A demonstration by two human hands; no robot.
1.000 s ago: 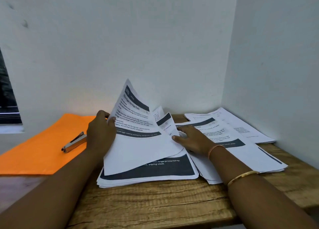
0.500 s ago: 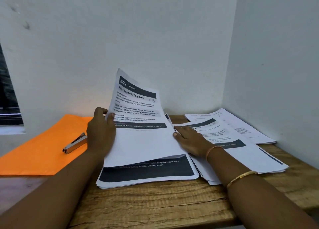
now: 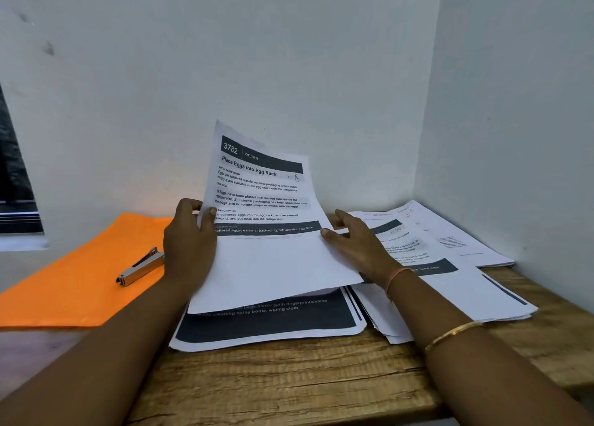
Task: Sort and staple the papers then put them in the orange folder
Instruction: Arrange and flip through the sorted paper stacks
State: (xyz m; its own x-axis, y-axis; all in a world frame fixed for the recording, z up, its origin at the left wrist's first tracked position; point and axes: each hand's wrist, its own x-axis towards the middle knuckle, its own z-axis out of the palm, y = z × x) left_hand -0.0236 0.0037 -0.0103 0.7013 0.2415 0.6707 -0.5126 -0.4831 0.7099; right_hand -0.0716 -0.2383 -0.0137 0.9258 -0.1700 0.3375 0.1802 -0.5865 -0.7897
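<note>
My worktop [image 3: 289, 377] is rough, grained wood, pushed into a corner where two white walls [image 3: 225, 56] meet. At my far left a dark window [image 3: 16, 184] shows, with a pale sill [image 3: 22, 242] below.

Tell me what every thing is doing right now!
lifted sheet, tilted up off the near stack, print facing us.
left hand, pinching the sheet's left edge.
right hand, open, touching the sheet's right edge.
near stack, flat on the table.
orange folder, lying flat.
stapler, lying on the folder, untouched.
</note>
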